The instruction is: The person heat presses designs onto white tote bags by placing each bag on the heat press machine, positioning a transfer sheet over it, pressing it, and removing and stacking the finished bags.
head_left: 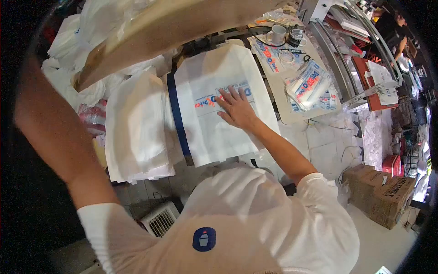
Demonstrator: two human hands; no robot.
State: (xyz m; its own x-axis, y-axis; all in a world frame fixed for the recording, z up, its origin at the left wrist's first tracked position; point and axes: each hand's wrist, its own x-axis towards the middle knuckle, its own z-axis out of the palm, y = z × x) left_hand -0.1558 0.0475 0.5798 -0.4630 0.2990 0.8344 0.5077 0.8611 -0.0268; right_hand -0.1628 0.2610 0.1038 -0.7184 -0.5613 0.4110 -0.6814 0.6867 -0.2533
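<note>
Through the head camera I had the right hand point(238, 111) open, palm down and fingers spread, on the large white flat sheet-like piece point(214, 137), pressing or smoothing rather than gripping it, as I judged. That piece lay flat in front of the body, a dark blue strip point(177, 114) running along its left side. Blue and orange-red lettering point(205, 102) showed near its middle, partly covered by the fingers; I could not tell whether it was on the top surface or showing through from beneath. The left arm reached up past the edge of my view, so I could not tell that hand's state. The long beige frame-like bar point(173, 39) hung across the top, near the white piece. As for progress, lettering was already visible here, while the stack of plain white sheets point(137, 123) just to the left showed no marks on its upper face. Whether that stack was finished or still to be handled, and how much work remained on this piece, I could not tell.
</note>
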